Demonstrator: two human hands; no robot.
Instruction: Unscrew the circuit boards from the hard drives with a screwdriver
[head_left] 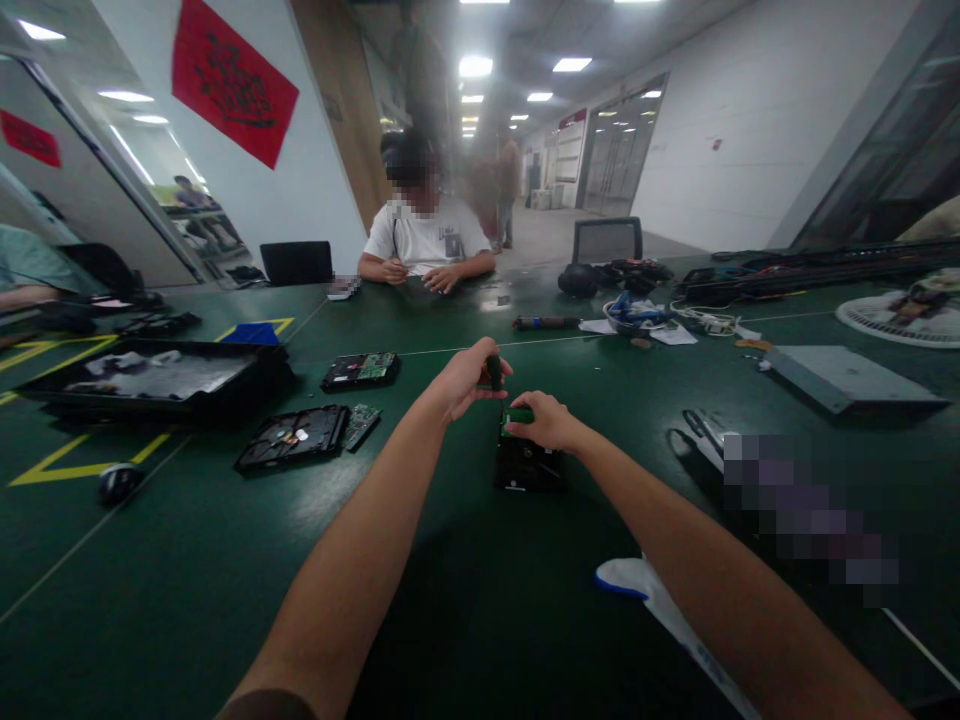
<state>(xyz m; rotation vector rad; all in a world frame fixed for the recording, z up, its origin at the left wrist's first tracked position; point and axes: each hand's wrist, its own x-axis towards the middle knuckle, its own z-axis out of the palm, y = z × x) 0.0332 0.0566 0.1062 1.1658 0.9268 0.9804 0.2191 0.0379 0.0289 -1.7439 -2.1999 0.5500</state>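
Observation:
A black hard drive [529, 467] lies on the green table in front of me, with a green circuit board [517, 416] at its far end. My left hand [474, 380] is closed round the dark handle of a screwdriver [493, 372], which stands upright with its lower end near the board. My right hand [546, 422] pinches the board at its right side; the fingertips partly cover it. Left of my hands lies an opened hard drive [292, 440] with a loose circuit board [362, 427] against it. Another hard drive [361, 370] rests farther back, board side up.
A black tray [172, 385] stands at the left, near a small dark round object [118, 484]. On the right are a grey metal box [853, 380], a white fan grille [900, 318] and a blue-edged white strip [660, 595]. A person [431, 235] sits across the table.

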